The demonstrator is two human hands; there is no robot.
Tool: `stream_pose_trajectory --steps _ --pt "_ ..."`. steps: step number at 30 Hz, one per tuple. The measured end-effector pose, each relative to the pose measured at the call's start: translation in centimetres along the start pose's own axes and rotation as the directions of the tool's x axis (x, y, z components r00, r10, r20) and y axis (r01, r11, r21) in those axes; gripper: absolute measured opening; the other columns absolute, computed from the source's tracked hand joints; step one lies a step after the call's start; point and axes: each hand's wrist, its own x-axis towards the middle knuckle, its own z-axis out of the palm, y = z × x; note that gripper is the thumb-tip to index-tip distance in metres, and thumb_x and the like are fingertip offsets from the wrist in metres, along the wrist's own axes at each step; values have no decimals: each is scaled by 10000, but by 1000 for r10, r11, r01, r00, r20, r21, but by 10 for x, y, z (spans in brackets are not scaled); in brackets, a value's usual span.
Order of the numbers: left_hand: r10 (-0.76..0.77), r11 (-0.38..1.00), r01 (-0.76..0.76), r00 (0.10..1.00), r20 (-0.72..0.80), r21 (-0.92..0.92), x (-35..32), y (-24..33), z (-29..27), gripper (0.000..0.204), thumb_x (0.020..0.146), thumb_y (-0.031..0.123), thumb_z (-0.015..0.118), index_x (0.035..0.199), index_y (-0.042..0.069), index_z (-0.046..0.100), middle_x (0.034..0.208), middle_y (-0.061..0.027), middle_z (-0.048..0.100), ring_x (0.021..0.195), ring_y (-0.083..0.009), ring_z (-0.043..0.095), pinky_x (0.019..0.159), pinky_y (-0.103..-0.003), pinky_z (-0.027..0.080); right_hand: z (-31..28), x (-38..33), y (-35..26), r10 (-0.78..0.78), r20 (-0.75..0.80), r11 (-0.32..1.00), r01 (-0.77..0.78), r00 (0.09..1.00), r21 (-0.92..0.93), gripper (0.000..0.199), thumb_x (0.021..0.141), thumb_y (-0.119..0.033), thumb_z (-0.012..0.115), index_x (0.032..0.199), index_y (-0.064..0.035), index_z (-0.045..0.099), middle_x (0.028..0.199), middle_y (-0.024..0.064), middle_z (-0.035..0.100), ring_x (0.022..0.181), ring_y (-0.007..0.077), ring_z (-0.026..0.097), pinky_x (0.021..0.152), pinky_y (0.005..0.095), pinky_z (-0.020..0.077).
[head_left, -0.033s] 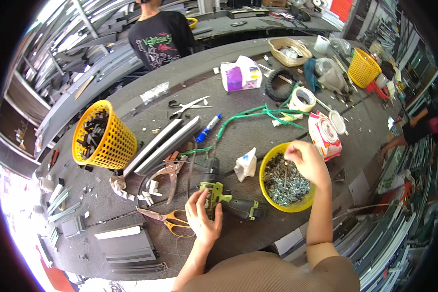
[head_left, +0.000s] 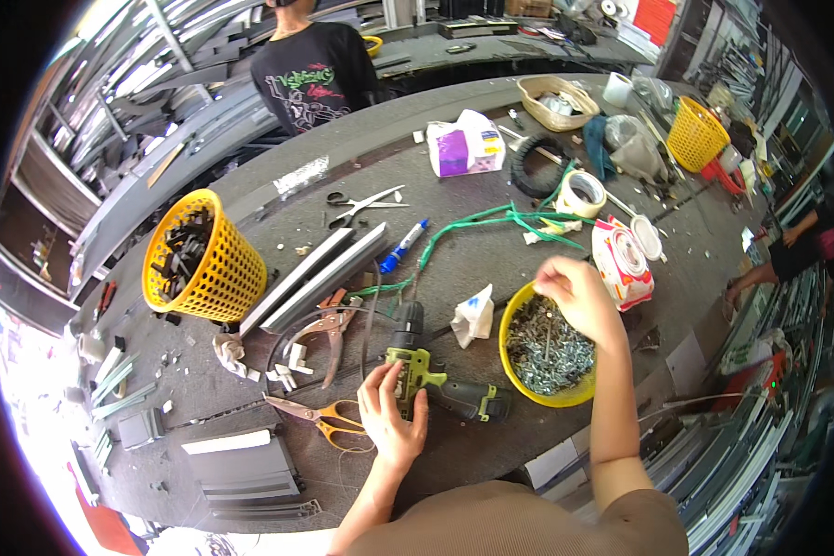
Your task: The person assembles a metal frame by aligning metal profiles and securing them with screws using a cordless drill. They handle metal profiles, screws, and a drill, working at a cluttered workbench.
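The left hand [head_left: 391,414] lies flat, fingers spread and clamped on nothing, atop the green cordless drill [head_left: 428,375] lying on the grey workbench [head_left: 491,269]. The right hand [head_left: 576,295], wrist bent downward, pinches a single screw [head_left: 548,335] with its fingertips over the yellow bowl of screws [head_left: 544,350] just right of the drill.

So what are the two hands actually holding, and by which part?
The left hand lies on the green cordless drill, over its body. The right hand reaches into the yellow bowl of screws, fingertips pinched; whether it holds a screw cannot be told.
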Motion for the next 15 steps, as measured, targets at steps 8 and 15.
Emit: stream_pose_trajectory --steps 8,15 --pt "48 999 -49 999 -12 -24 -3 -3 -2 522 853 121 737 1344 33 586 1266 -184 573 1128 -379 558 988 -476 446 133 148 12 86 429 910 -246 899 333 158 1014 -90 637 1044 57 687 991 167 758 889 222 744 760 323 616" --pt "35 999 -36 999 -22 -37 -6 -4 -3 532 838 129 751 1335 32 588 1250 -184 579 1127 -373 565 982 -471 447 154 153 26 126 610 700 -506 783 505 191 1020 -69 615 1122 87 655 1039 206 749 890 270 752 815 376 643"
